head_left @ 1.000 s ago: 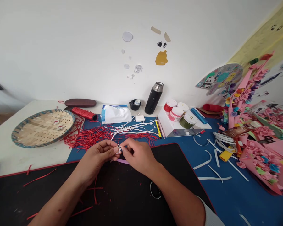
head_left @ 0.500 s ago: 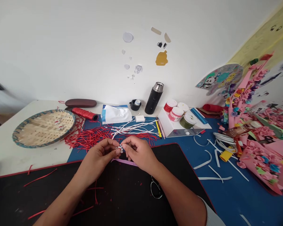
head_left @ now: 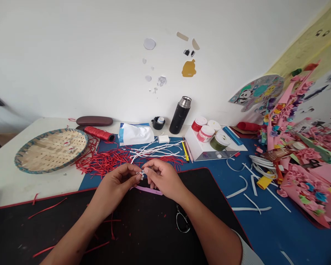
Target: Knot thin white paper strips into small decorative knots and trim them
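Between my fingertips is a small white looped cord knot (head_left: 141, 175), held over the far part of the black mat (head_left: 143, 228). My left hand (head_left: 118, 183) pinches its left side between thumb and fingers. On the other side, my right hand (head_left: 161, 178) grips the knot's upper right edge. A lilac strip (head_left: 149, 190) lies just under the hands. Behind them are white cords (head_left: 157, 150) and a heap of red cords (head_left: 106, 161). Scissors (head_left: 182, 221), partly hidden by my right forearm, rest on the mat.
A woven basket (head_left: 52, 151) stands at the left. Along the wall are a red thread spool (head_left: 99, 133), a black flask (head_left: 180, 116) and paint jars (head_left: 206, 133) on a white box. Pink paper crafts (head_left: 309, 187) and white strips fill the right.
The small white knot has turned slightly between my fingertips, and my right fingers have shifted a little. Everything else looks the same.
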A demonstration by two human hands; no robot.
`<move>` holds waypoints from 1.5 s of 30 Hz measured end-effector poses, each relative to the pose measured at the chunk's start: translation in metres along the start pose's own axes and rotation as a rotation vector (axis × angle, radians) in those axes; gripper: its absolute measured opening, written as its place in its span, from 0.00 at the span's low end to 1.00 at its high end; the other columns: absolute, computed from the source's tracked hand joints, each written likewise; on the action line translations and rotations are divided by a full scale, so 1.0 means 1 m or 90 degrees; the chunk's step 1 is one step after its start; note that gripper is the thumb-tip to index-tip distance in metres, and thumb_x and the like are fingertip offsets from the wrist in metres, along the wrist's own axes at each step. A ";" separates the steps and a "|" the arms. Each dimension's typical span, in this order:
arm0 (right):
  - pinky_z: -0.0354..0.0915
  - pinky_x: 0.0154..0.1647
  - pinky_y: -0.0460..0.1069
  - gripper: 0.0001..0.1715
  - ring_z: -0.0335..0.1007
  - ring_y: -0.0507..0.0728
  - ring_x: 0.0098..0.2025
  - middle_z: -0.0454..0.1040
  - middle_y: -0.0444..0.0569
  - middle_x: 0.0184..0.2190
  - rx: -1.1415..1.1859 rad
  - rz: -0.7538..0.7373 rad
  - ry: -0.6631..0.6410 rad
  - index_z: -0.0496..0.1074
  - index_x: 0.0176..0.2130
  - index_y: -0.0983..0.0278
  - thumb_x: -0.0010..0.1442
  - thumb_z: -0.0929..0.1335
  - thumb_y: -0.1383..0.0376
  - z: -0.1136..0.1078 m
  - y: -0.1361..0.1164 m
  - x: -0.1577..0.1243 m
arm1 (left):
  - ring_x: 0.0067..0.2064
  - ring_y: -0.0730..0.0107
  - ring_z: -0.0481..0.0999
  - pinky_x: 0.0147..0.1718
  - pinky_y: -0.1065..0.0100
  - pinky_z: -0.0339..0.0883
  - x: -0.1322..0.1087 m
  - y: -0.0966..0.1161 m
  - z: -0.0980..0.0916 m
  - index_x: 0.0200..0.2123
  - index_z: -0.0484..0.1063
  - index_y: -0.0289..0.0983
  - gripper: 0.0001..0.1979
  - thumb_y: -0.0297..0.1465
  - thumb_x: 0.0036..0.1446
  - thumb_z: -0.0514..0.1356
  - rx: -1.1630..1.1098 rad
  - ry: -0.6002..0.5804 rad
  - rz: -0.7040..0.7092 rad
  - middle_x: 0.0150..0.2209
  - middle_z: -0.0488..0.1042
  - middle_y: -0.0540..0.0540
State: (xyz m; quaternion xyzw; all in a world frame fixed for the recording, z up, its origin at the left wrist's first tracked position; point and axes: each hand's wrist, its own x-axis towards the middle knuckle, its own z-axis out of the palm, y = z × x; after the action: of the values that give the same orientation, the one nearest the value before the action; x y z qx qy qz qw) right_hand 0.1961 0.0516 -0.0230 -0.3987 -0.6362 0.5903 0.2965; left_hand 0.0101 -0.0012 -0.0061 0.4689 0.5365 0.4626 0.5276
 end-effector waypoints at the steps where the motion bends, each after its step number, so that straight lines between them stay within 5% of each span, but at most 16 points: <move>1: 0.65 0.24 0.44 0.08 0.69 0.49 0.21 0.72 0.39 0.25 0.002 0.009 -0.006 0.74 0.45 0.63 0.70 0.69 0.61 0.000 0.000 0.000 | 0.34 0.59 0.79 0.36 0.64 0.71 0.000 0.000 0.000 0.36 0.82 0.41 0.17 0.46 0.51 0.75 -0.001 -0.001 -0.002 0.31 0.83 0.46; 12: 0.66 0.26 0.45 0.08 0.67 0.49 0.21 0.71 0.38 0.23 0.068 -0.005 -0.020 0.74 0.41 0.63 0.68 0.70 0.60 -0.001 -0.009 -0.002 | 0.36 0.59 0.84 0.37 0.63 0.79 0.001 -0.009 -0.004 0.41 0.81 0.37 0.26 0.53 0.53 0.74 -0.201 -0.063 -0.154 0.35 0.85 0.41; 19: 0.68 0.27 0.46 0.09 0.68 0.49 0.22 0.72 0.38 0.24 0.077 -0.021 -0.033 0.75 0.42 0.62 0.68 0.71 0.58 0.001 -0.009 -0.003 | 0.31 0.66 0.83 0.30 0.71 0.79 -0.002 -0.010 -0.007 0.40 0.83 0.35 0.17 0.38 0.52 0.79 -0.375 -0.131 -0.245 0.34 0.85 0.41; 26: 0.70 0.27 0.46 0.11 0.69 0.49 0.23 0.73 0.40 0.26 0.075 -0.026 -0.042 0.76 0.44 0.62 0.68 0.71 0.57 0.002 -0.008 -0.004 | 0.30 0.69 0.83 0.29 0.74 0.80 0.000 -0.008 -0.008 0.40 0.83 0.33 0.13 0.30 0.53 0.78 -0.429 -0.142 -0.265 0.33 0.84 0.43; 33: 0.68 0.28 0.46 0.12 0.70 0.50 0.24 0.74 0.41 0.28 0.035 -0.065 -0.028 0.76 0.47 0.62 0.70 0.69 0.57 0.002 -0.002 -0.003 | 0.29 0.72 0.82 0.28 0.77 0.80 0.002 -0.010 -0.009 0.43 0.84 0.33 0.20 0.22 0.46 0.80 -0.442 -0.076 -0.262 0.30 0.83 0.47; 38: 0.68 0.31 0.47 0.11 0.72 0.52 0.26 0.74 0.40 0.26 -0.132 -0.088 0.028 0.77 0.50 0.60 0.71 0.69 0.60 0.001 -0.001 -0.005 | 0.29 0.70 0.81 0.28 0.76 0.78 0.003 -0.006 -0.006 0.40 0.85 0.33 0.20 0.26 0.43 0.82 -0.357 -0.002 -0.198 0.29 0.83 0.47; 45: 0.63 0.32 0.47 0.07 0.72 0.53 0.28 0.78 0.41 0.27 -0.319 -0.157 0.077 0.79 0.46 0.58 0.70 0.69 0.64 0.000 -0.010 -0.008 | 0.29 0.70 0.81 0.28 0.75 0.76 0.004 -0.006 -0.005 0.38 0.85 0.35 0.20 0.33 0.41 0.83 -0.291 -0.014 -0.173 0.28 0.83 0.47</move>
State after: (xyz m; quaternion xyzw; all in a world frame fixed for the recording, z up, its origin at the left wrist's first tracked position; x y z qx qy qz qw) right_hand 0.1985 0.0444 -0.0120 -0.4136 -0.7869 0.3493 0.2961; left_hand 0.0046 0.0019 -0.0123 0.2661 0.4706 0.4912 0.6830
